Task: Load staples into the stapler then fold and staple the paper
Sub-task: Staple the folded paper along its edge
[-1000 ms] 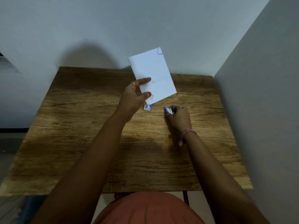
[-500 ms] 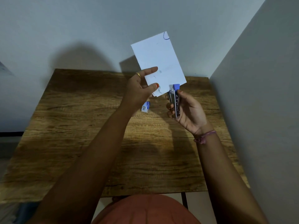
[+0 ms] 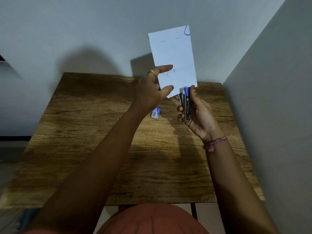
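Observation:
A folded white paper (image 3: 173, 54) stands upright in the air above the far side of the table. My left hand (image 3: 152, 92) pinches its lower left corner between thumb and fingers. My right hand (image 3: 197, 110) grips a small metal stapler (image 3: 186, 103) with a blue tip. The stapler points up, and its blue tip meets the paper's lower right edge. A small blue and white staple box (image 3: 156, 112) lies on the table under my left hand.
The wooden table (image 3: 84, 141) stands in a corner, with a wall behind it and another wall close on the right. My lap in orange cloth (image 3: 152, 220) shows at the near edge.
My right hand picked the stapler up off the table and raised it to the paper's lower edge. My left hand lifted the paper higher and turned it more upright.

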### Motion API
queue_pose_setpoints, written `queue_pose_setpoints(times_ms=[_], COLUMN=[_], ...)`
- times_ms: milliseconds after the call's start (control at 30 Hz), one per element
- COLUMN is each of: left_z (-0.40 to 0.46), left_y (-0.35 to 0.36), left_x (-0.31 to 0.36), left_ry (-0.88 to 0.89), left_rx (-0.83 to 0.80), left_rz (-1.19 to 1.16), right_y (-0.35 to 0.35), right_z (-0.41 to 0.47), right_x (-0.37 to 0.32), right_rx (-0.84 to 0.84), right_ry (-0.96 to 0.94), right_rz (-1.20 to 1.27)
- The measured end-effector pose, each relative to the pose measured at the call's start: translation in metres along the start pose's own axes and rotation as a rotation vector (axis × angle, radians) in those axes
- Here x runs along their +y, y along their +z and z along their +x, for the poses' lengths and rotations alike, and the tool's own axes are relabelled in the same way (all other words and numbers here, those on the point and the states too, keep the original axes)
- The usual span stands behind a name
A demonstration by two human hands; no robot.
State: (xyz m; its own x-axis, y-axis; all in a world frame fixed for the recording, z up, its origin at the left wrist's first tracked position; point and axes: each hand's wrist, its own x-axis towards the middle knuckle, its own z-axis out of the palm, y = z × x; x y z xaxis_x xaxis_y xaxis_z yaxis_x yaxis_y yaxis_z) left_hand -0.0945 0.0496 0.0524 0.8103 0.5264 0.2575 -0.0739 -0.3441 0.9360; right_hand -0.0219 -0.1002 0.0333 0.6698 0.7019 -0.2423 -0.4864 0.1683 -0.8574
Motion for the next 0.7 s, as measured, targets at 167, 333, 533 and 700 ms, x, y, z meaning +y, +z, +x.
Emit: queue_pose_setpoints(times_ms=[167,333,533,700], left_z=[-0.0012,-0.0014,-0.0026,-0.0044], left_y=[0.0021,0.001,0.0007,0.001], left_x=[0.0007,0.0014,0.0037,0.0045], left_ry=[0.011,0.015,0.046,0.085], left_rx=[-0.017,-0.064,-0.079,-0.097], left_rz=[-0.018,-0.064,-0.023,-0.005], right_y=[0.0033,0.0059,0.0052,0.0086], right_z=[0.0013,0.0024,0.004,0.0032], right_x=[-0.0033,-0.0046,-0.0042,-0.0014], right_rx=[-0.012,0.005,0.011,0.058], right_ry=[0.003,-0.007,0.018,0.0], right_rz=[0.002,-0.026,-0.041,-0.068])
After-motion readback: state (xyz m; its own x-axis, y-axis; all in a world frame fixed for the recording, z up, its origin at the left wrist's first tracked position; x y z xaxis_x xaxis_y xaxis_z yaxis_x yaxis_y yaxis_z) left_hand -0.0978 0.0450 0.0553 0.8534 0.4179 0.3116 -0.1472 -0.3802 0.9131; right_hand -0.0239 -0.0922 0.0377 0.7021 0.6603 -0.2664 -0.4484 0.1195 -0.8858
